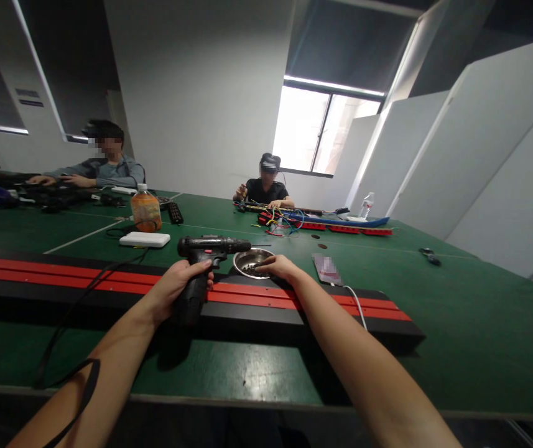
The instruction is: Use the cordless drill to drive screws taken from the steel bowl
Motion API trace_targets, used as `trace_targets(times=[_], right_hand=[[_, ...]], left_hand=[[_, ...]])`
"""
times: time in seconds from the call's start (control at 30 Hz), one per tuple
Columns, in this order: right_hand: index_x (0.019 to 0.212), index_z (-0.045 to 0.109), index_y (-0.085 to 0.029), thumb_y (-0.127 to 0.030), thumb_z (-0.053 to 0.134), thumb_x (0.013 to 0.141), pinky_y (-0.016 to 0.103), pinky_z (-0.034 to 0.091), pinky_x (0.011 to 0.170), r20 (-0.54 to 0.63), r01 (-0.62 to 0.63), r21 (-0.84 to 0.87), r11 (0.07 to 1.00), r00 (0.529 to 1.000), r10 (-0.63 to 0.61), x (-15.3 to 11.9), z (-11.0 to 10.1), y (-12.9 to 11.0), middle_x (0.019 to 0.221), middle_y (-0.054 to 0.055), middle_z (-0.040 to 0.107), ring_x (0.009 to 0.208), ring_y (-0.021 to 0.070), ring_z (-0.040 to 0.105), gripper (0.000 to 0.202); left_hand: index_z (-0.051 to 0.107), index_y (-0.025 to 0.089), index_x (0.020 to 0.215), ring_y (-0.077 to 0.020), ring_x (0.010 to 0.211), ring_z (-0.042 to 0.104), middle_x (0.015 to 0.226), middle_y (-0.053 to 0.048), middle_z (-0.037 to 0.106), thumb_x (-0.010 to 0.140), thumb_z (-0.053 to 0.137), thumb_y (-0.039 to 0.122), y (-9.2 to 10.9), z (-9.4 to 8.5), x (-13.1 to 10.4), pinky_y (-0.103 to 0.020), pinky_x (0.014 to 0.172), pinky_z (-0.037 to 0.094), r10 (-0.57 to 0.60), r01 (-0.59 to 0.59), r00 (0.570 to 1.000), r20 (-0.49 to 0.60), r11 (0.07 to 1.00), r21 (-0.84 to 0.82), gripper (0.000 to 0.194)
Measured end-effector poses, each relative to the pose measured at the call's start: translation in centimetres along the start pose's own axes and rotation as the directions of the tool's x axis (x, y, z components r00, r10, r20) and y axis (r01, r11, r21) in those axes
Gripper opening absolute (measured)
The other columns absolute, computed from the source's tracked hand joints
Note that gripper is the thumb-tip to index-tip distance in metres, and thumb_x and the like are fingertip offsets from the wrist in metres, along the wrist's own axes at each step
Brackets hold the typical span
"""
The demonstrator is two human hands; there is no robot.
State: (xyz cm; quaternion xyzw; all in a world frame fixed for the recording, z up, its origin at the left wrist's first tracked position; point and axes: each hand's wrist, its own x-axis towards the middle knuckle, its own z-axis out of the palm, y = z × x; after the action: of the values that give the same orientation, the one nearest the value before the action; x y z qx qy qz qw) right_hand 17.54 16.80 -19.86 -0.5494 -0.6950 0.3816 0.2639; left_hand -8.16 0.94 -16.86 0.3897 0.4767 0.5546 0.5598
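My left hand (183,283) is closed round the grip of a black cordless drill (196,274), held above the near long bar with its long thin bit pointing right. The bit passes over the far side of a shiny metal bowl (237,264). Small dark pieces that look like screws (250,269) lie in the bowl. Over its right rim reaches my right hand (281,267), fingers bunched and tips down inside; what they pinch, if anything, is hidden. Beneath both hands lies a long black bar with a red grooved strip (242,295), running left to right.
Right of the bowl lies a phone (326,269) with a white cable (357,305). A white power bank (145,239) and an orange drink bottle (145,208) stand left. Across the green table (490,298), two people work, one near coloured wires (280,218) and red parts.
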Motion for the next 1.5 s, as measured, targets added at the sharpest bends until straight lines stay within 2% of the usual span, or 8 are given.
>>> trace_targets(times=[0.13,0.3,0.6,0.8,0.97,1.1,1.33,1.5], right_hand=[[0.068,0.08,-0.028,-0.038,0.09,0.054,0.036,0.046,0.088,0.012,0.027,-0.271,0.962,1.0,-0.025,-0.2,-0.1,-0.7,0.074,0.001,0.074,0.087,0.0261,0.064,0.02],[0.066,0.079,-0.024,-0.034,0.086,0.059,0.032,0.047,0.081,0.038,0.037,-0.246,0.969,0.999,-0.029,0.1,0.1,-0.5,0.068,-0.001,0.071,0.077,0.0205,0.063,0.013],[0.071,0.075,-0.018,-0.025,0.087,0.057,0.029,0.044,0.06,-0.052,-0.015,0.143,0.99,0.998,0.023,0.1,0.2,-0.1,0.047,-0.001,0.055,0.059,0.0182,0.058,0.019],[0.069,0.071,-0.013,-0.019,0.085,0.062,0.027,0.044,0.055,-0.111,-0.008,0.354,0.935,0.993,0.051,0.4,0.3,0.0,0.056,0.005,0.064,0.057,0.0164,0.058,0.017],[0.074,0.07,-0.013,-0.026,0.079,0.073,0.024,0.043,0.051,-0.187,-0.013,0.486,0.874,0.975,0.119,0.6,0.0,-0.3,0.06,0.004,0.066,0.054,0.0129,0.056,0.016],[0.079,0.07,-0.013,-0.033,0.073,0.081,0.023,0.042,0.051,-0.172,-0.025,0.586,0.81,0.973,0.154,0.6,-0.3,-0.6,0.065,0.003,0.067,0.053,0.0118,0.056,0.02],[0.081,0.069,-0.014,-0.032,0.077,0.077,0.024,0.046,0.057,-0.099,-0.011,0.696,0.718,0.989,0.111,0.7,-0.4,-0.7,0.067,0.004,0.069,0.058,0.0139,0.059,0.02],[0.082,0.068,-0.014,-0.034,0.078,0.075,0.026,0.048,0.058,-0.088,-0.005,0.684,0.729,0.992,0.089,1.0,-0.3,-0.4,0.071,0.005,0.071,0.06,0.0154,0.062,0.024]], left_hand=[[0.068,0.011,0.083,-0.0161,0.062,0.069,0.073,-0.008,0.071,0.077,0.078,0.034,0.0,0.1,0.1,-0.024,0.055,0.056,-0.029,0.029,1.0,0.011,0.999,0.018,0.026],[0.069,0.011,0.082,-0.0161,0.061,0.068,0.073,-0.009,0.071,0.078,0.078,0.035,0.0,0.0,0.1,-0.024,0.055,0.056,-0.031,0.031,0.999,0.019,0.999,0.032,0.026],[0.069,0.011,0.085,-0.0149,0.064,0.069,0.076,-0.008,0.071,0.078,0.078,0.033,0.3,0.2,-0.4,-0.022,0.057,0.057,-0.013,0.013,1.0,0.005,0.999,0.034,0.025],[0.069,0.011,0.085,-0.0155,0.062,0.069,0.077,-0.009,0.072,0.077,0.079,0.033,0.4,0.4,-0.6,-0.024,0.057,0.058,-0.007,0.008,1.0,-0.015,1.0,0.029,0.025],[0.068,0.012,0.086,-0.0159,0.062,0.069,0.077,-0.009,0.072,0.077,0.079,0.032,0.2,0.4,-0.4,-0.023,0.055,0.058,-0.004,0.004,1.0,-0.029,1.0,0.0,0.025],[0.068,0.011,0.085,-0.0156,0.064,0.07,0.077,-0.009,0.072,0.077,0.078,0.031,0.2,0.4,-0.3,-0.023,0.058,0.058,0.003,-0.003,0.999,-0.033,1.0,-0.002,0.023],[0.067,0.012,0.086,-0.0155,0.062,0.07,0.076,-0.008,0.072,0.077,0.078,0.029,0.2,0.5,-0.4,-0.023,0.056,0.057,0.005,-0.005,0.999,-0.049,1.0,-0.005,0.022],[0.068,0.012,0.086,-0.0154,0.063,0.07,0.077,-0.008,0.072,0.077,0.079,0.032,0.2,0.4,-0.4,-0.023,0.057,0.058,0.005,-0.005,0.999,-0.046,1.0,0.004,0.024]])
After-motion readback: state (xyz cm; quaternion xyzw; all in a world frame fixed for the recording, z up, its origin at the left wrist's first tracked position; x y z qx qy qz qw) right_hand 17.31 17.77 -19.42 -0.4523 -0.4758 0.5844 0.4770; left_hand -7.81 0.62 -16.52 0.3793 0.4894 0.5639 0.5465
